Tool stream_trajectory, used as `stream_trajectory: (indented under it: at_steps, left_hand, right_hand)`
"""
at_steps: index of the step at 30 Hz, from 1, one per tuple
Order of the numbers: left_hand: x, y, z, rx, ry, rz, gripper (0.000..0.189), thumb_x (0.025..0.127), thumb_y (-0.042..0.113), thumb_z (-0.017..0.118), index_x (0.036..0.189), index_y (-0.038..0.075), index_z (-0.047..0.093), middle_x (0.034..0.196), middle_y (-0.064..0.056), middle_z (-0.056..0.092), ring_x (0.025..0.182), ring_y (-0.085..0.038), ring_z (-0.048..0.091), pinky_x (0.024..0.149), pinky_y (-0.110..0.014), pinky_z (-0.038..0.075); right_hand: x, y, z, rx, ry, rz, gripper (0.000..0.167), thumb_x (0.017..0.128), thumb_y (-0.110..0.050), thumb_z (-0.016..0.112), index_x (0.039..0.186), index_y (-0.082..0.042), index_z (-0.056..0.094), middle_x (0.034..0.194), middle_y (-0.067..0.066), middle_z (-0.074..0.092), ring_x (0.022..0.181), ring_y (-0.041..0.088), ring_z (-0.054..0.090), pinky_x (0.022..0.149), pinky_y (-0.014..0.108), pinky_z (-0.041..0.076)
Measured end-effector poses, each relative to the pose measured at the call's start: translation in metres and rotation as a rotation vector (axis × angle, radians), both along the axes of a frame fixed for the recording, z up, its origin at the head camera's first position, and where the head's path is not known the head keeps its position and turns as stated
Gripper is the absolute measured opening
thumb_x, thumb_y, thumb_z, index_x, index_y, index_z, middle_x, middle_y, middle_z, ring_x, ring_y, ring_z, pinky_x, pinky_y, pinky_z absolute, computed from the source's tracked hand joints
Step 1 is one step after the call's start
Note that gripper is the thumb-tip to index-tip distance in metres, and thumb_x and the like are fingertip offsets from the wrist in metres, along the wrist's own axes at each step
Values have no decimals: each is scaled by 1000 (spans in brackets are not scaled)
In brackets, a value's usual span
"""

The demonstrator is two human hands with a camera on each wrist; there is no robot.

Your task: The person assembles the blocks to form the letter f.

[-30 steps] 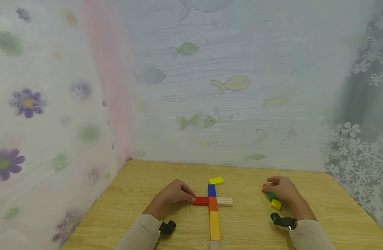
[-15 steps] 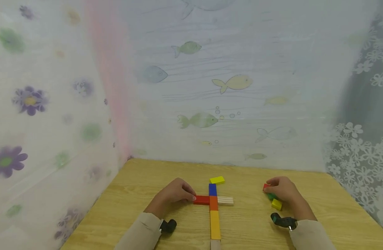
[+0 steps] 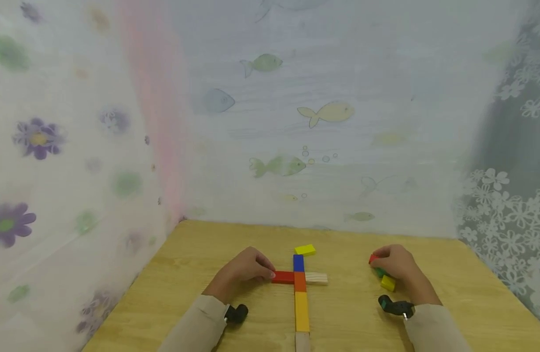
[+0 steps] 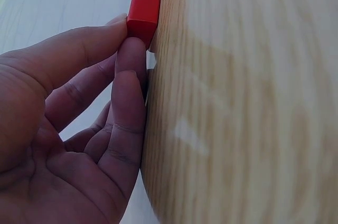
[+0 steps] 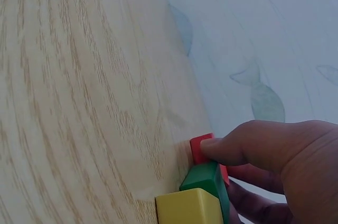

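Block cross (image 3: 300,282) is laid on the table (image 3: 199,249), left hand (image 3: 248,268) pinching its long red block (image 3: 283,277); small red block (image 3: 373,258), pinched by right hand (image 3: 397,262), sits outside with green block (image 5: 203,178) and nearer yellow block (image 5: 186,207).

Held at one end in the left fingers (image 4: 129,100): a long red block (image 3: 283,277), smooth and square-edged, lying flat, far end meeting an orange block (image 3: 300,282). Pinched in the right fingers (image 5: 259,177), partly covered by the thumb: a second red block (image 5: 196,151). Just beside those fingers: a green block (image 5: 199,175), then a yellow block (image 5: 187,209) against it.
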State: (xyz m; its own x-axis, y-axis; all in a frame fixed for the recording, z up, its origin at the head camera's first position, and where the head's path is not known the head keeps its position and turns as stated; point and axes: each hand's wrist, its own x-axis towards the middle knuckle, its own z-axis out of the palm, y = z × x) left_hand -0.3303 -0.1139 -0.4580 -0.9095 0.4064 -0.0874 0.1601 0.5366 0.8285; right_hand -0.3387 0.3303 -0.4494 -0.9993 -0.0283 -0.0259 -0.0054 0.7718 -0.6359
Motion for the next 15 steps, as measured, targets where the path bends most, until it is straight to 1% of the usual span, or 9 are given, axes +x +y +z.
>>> stream_trajectory:
  at_steps: [8,15]
  left_hand:
    - [-3,1,2,10,1,-12,10,89,17,82,96,9,82,87,-2,77,76,-16,71,73,-31,61]
    - [-2,0,3,-7,-4,-11,10,90,17,82,96,10,82,87,-1,77,76,-16,70,73,-31,60]
  right_hand:
    - [-1,2,3,3,0,-13,46,92,-24,73,125,7,68,121,29,67,96,30,64,78,40,57]
    - [0,-1,3,-1,-8,-31,46,93,-27,73,125,6,69,123,29,67,98,30,64,79,40,56]
